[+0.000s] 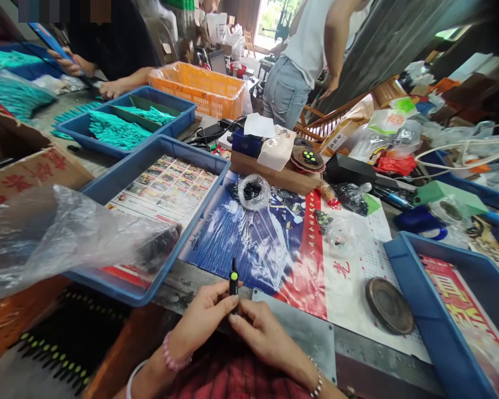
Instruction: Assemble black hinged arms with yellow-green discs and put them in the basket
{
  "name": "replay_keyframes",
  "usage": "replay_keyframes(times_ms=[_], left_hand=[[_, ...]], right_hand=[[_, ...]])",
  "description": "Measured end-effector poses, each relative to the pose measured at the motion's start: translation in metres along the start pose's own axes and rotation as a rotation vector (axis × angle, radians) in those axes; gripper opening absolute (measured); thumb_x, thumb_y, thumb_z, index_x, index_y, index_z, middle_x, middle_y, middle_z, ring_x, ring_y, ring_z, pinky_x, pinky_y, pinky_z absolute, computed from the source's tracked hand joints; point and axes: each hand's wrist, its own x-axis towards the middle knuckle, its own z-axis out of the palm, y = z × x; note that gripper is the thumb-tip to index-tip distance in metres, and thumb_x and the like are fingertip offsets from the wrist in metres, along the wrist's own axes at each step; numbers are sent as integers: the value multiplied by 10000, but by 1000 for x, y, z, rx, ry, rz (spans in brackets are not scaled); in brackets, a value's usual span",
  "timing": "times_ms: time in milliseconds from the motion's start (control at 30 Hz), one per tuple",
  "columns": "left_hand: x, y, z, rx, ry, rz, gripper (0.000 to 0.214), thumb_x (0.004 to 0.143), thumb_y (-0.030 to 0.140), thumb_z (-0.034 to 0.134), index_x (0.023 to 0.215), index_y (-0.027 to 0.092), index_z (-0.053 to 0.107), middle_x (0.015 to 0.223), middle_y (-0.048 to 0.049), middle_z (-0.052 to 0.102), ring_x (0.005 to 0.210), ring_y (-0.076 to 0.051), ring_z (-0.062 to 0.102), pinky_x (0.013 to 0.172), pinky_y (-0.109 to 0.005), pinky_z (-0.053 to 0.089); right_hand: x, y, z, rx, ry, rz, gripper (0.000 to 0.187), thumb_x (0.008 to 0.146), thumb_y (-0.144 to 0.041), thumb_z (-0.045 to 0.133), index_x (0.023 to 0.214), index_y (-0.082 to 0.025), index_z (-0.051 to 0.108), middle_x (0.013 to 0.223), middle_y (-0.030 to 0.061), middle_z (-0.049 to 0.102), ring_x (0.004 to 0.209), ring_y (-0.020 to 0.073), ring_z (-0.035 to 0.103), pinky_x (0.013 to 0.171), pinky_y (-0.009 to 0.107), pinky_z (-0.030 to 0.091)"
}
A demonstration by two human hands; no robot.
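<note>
A slim black pen-like piece with a yellow-green button points upward, its thin tip at the top. My left hand, wearing a pink bead bracelet, closes its thumb and fingers around the piece's middle. The lower end is pinched by my right hand, where a beaded bracelet circles the wrist. Fingers partly hide the lower part of the piece. To the lower left, an orange crate contains rows of similar black pieces with yellow-green dots. A metal plate lies just beyond my right hand.
A paper-lined blue tray stands left, another blue tray right. The poster bears a clear plastic roll and round brown dish. Behind are a tray of teal pieces, an orange basket and two people.
</note>
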Motion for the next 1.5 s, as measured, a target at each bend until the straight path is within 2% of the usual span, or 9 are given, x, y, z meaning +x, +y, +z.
replay_keyframes(times_ms=[167, 300, 500, 700, 800, 900, 1067, 1267, 1500], left_hand=[[-2, -3, -7, 0, -38, 2, 350, 840, 461, 673, 885, 118, 727, 694, -4, 558, 656, -137, 453, 602, -233, 344], [-8, 2, -18, -32, -115, 9, 360, 848, 472, 675, 857, 117, 732, 714, -20, 571, 672, -144, 450, 604, -236, 347], [-21, 6, -39, -96, -410, -150, 386, 781, 486, 764, 910, 122, 780, 662, -12, 547, 617, -116, 390, 568, -229, 283], [-11, -3, -23, -427, -236, -164, 580, 604, 527, 896, 1009, 126, 789, 623, -17, 569, 553, -89, 412, 543, -204, 323], [-10, -4, -8, -448, -132, -118, 455, 684, 473, 864, 998, 150, 798, 651, -18, 600, 580, -90, 446, 571, -191, 367], [-11, -7, 5, -426, -77, -51, 342, 765, 389, 813, 1028, 170, 796, 771, -43, 686, 688, -132, 555, 668, -215, 453], [-11, -17, 14, -248, 17, 41, 278, 895, 335, 666, 1120, 204, 763, 926, -39, 736, 904, -197, 620, 833, -258, 481], [-8, -19, 6, -140, -30, 29, 294, 937, 376, 603, 1067, 161, 756, 820, -24, 667, 790, -170, 557, 716, -242, 447], [-20, -9, -19, -70, -194, -40, 356, 906, 443, 637, 973, 119, 767, 688, -7, 569, 640, -107, 433, 593, -206, 329]], right_hand=[[0, -4, 1, -2, -47, 11, 285, 943, -341, 495, 712, -182, 444, 641, -43, 419, 591, 100, 352, 541, 246, 249], [-5, -6, -15, -20, -134, 30, 321, 952, -364, 491, 694, -189, 413, 633, -46, 384, 584, 100, 324, 531, 249, 234], [-13, -4, -49, 96, -510, 73, 397, 937, -489, 563, 709, -188, 439, 643, -49, 372, 592, 95, 321, 522, 228, 237], [-11, -3, -43, 73, -274, 88, 483, 961, -584, 479, 686, -194, 407, 661, -33, 353, 604, 108, 304, 528, 235, 246], [-13, -4, -36, 143, -205, 72, 501, 955, -597, 488, 672, -198, 382, 642, -35, 331, 594, 109, 288, 519, 237, 240], [-16, -6, -25, 209, -150, 44, 454, 975, -559, 479, 718, -186, 454, 677, -22, 390, 632, 118, 339, 565, 241, 290], [-11, -1, 0, 263, -11, -15, 444, 988, -557, 456, 788, -165, 523, 737, -5, 448, 684, 125, 379, 619, 244, 321], [-4, 7, 2, 373, -104, 73, 518, 940, -628, 508, 694, -181, 416, 651, -39, 328, 600, 95, 266, 536, 241, 221], [-13, 6, -26, 283, -324, 142, 518, 929, -629, 522, 681, -186, 421, 637, -43, 304, 590, 99, 244, 520, 255, 185]])
